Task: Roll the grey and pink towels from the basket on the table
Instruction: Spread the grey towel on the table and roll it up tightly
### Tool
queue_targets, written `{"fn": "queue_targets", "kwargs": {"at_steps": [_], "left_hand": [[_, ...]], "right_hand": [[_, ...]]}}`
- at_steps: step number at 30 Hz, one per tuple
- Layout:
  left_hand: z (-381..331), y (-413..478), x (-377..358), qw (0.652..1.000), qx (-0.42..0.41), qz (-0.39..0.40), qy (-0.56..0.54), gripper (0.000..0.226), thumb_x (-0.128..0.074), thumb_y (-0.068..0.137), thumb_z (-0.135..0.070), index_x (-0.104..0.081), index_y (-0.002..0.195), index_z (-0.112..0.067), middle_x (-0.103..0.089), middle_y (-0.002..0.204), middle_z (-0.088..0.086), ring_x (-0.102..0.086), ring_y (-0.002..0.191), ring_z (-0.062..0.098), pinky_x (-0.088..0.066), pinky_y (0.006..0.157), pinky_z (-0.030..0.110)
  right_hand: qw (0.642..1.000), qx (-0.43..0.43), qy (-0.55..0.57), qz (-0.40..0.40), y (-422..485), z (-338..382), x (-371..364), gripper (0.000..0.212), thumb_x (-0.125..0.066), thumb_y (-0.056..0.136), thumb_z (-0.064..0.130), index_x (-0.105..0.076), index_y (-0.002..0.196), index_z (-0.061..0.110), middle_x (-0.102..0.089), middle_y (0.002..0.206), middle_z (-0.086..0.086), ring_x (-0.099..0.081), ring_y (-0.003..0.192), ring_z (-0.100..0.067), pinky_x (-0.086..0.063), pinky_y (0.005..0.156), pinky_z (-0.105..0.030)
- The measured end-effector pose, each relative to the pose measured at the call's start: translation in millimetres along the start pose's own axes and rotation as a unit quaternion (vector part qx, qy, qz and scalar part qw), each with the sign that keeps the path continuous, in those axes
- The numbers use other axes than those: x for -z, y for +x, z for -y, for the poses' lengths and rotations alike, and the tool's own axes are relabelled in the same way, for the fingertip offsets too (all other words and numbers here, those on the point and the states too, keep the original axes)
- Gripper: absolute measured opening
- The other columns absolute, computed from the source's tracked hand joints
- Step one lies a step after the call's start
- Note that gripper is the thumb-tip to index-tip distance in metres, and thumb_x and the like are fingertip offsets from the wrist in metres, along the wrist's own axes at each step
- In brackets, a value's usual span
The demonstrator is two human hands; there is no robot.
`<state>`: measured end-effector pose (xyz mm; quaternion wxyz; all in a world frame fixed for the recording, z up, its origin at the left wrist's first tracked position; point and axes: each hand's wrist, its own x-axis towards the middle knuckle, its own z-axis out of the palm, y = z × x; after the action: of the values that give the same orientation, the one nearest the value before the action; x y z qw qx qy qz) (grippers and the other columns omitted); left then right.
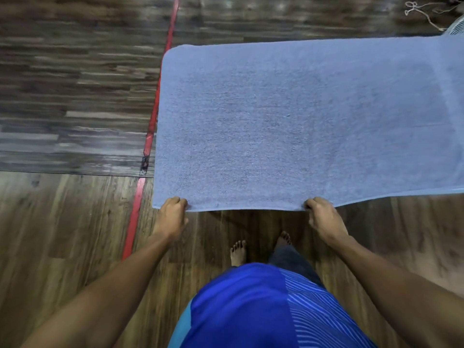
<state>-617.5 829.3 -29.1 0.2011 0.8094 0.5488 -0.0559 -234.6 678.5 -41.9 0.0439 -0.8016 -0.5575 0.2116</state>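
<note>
1. L hand [173, 214]: fingers curled tight, pinching near edge of grey towel [301, 121] close to its L corner, knuckles up.
2. R hand [324, 219]: same clenched pinch on that near edge, further R. Hands well apart, both arms stretched fwd.
3. Grey towel (bluish tint) spreads flat & smooth away from the hands. Far-L corner is rounded, R end runs out of frame. Can't tell what's under it.
4. Below near edge: shadow on light wood floor [62, 234]. Bare feet [238, 251] stand between the arms, blue shirt [251, 310] at bottom.
5. Red tape line [134, 212] runs along the floor just beside L hand. Further up, towel's L edge overlaps it.
6. Darker plank surface [75, 84] lies L of & beyond the towel.
7. Top R: thin pale cord [424, 11] in loops, near towel's far edge. Striped item [455, 27] at frame edge, just beside towel's far-R end, too cropped to ID.
</note>
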Motion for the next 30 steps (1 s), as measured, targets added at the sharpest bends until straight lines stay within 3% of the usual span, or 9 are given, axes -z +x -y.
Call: {"fn": "queue_targets", "kwargs": {"at_steps": [3,6,10,14,23,26,30], "left_hand": [[-8,3,2,0.999,0.013,0.014,0.031,0.018,-0.064,0.074,-0.002,-0.065,0.092,-0.004,-0.061,0.089,0.015,-0.057,0.090,0.035,-0.044,0.074,0.039],[-21,3,3,0.997,0.019,-0.008,0.069,0.014,-0.065,0.075,-0.007,-0.066,0.090,-0.006,-0.063,0.084,0.015,-0.060,0.079,0.036,-0.047,0.067,0.040],[-59,12,-1,0.995,-0.054,-0.050,0.066,0.005,-0.061,0.074,-0.014,-0.061,0.075,-0.009,-0.060,0.069,0.011,-0.060,0.065,0.035,-0.046,0.057,0.039],[-129,42,-9,0.987,-0.131,-0.085,0.025,0.022,-0.042,0.077,-0.029,-0.059,0.074,-0.014,-0.059,0.068,0.006,-0.061,0.066,0.032,-0.046,0.056,0.036],[-353,105,-57,0.966,-0.238,-0.095,-0.036,0.028,-0.041,0.078,-0.031,-0.064,0.078,-0.015,-0.061,0.073,0.006,-0.062,0.071,0.031,-0.048,0.062,0.038],[-424,115,-83,0.968,-0.229,-0.084,-0.055,0.029,-0.042,0.081,-0.032,-0.064,0.082,-0.014,-0.061,0.077,0.008,-0.061,0.076,0.032,-0.050,0.066,0.041],[-503,107,-114,0.974,-0.208,-0.066,-0.064,0.029,-0.041,0.082,-0.031,-0.065,0.082,-0.014,-0.060,0.078,0.008,-0.060,0.077,0.033,-0.051,0.066,0.041]], "right_hand": [[1.000,-0.010,0.010,0.026,-1,-2,-3,0.023,-0.055,0.083,0.000,-0.065,0.100,0.010,-0.062,0.097,-0.009,-0.058,0.097,-0.030,-0.046,0.082,-0.037],[0.999,-0.016,0.045,0.011,-3,-6,1,0.015,-0.059,0.086,0.008,-0.066,0.099,0.012,-0.063,0.100,-0.007,-0.059,0.098,-0.029,-0.050,0.082,-0.039],[0.991,-0.045,0.104,-0.077,-14,-20,15,0.012,-0.065,0.086,0.012,-0.067,0.097,0.016,-0.064,0.100,-0.001,-0.061,0.095,-0.022,-0.051,0.080,-0.036],[0.979,-0.093,0.120,-0.134,-16,-62,30,0.011,-0.065,0.086,0.013,-0.068,0.095,0.017,-0.066,0.095,-0.002,-0.062,0.092,-0.022,-0.050,0.080,-0.034],[0.972,-0.115,0.083,-0.188,0,-246,95,0.022,-0.067,0.079,0.002,-0.069,0.098,0.014,-0.062,0.099,-0.007,-0.058,0.095,-0.029,-0.049,0.084,-0.038],[0.980,-0.072,0.061,-0.176,12,-326,118,0.028,-0.069,0.074,0.000,-0.068,0.099,0.013,-0.061,0.099,-0.008,-0.058,0.095,-0.032,-0.050,0.084,-0.040],[0.987,-0.077,0.031,-0.137,16,-402,154,0.032,-0.068,0.071,-0.001,-0.069,0.100,0.010,-0.062,0.101,-0.012,-0.057,0.095,-0.036,-0.049,0.078,-0.043]]}}
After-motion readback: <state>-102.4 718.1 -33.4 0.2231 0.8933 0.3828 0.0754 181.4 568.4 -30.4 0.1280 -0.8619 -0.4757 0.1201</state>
